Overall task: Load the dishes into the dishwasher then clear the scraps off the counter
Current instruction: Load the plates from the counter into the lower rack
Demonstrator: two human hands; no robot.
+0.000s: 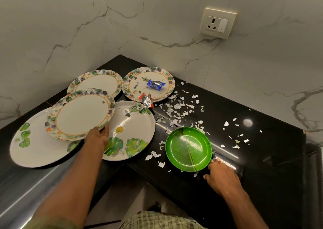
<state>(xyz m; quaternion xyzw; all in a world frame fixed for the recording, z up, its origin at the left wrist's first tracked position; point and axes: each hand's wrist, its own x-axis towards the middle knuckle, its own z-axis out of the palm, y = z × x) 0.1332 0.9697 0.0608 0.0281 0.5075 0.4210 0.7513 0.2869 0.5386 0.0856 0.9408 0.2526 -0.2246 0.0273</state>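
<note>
1. The floral plate [79, 114], pinched at its near rim by the left hand [97, 136], is best lifted level, clear of the large plates beneath.
2. The green plate [188, 149] is gripped at its near-right edge by the right hand [221, 176].
3. The fingertips under both rims are hidden; no dishwasher is in view.

Both forearms bare; olive-green sleeve [50, 222] at left upper arm; pale green-and-cream checked garment [157, 220] at waist.

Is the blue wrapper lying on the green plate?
No, the blue wrapper lies on a floral plate near the wall, while the green plate holds no wrapper.
</note>
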